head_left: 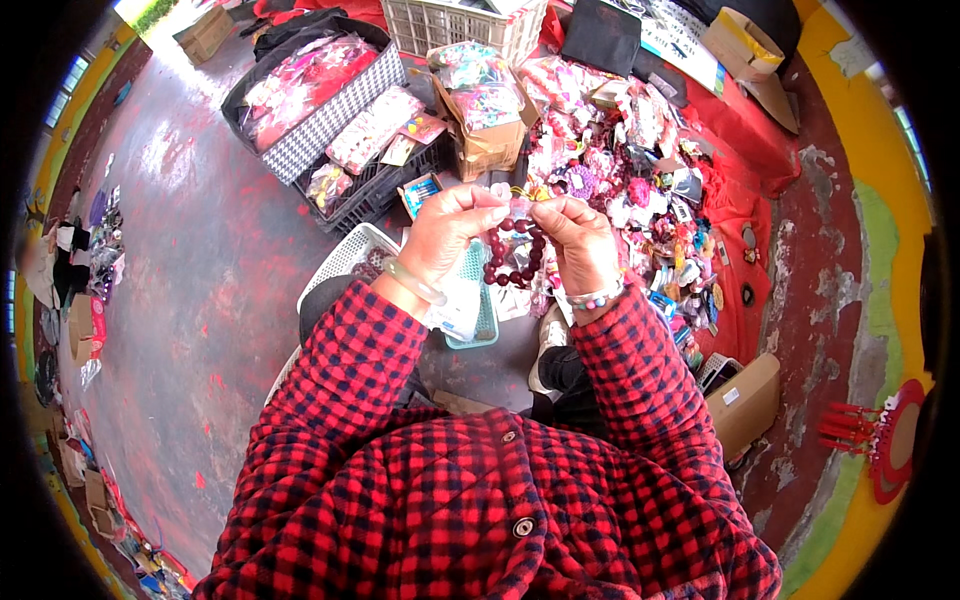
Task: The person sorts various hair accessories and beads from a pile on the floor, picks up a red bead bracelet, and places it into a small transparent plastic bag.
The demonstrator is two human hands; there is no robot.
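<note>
A bracelet of dark red round beads (492,262) hangs in a loop between my two hands. My left hand (445,232) is closed in a pinch at the upper left of the loop, near a small pale pink piece. Opposite it, my right hand (580,240) pinches the upper right of the loop, where a thin yellowish strand shows. What exactly lies under the fingertips is hidden. Below the hands stands a pale green plastic basket (484,328) with a white packet (457,308) at it.
Colourful small accessories (650,200) lie heaped on red cloth to the right. Ahead are a cardboard box (490,150) of bagged goods, a black crate (375,195) and a houndstooth-patterned bin (335,100). A white basket (345,250) stands by my left arm, a brown carton (745,400) at right.
</note>
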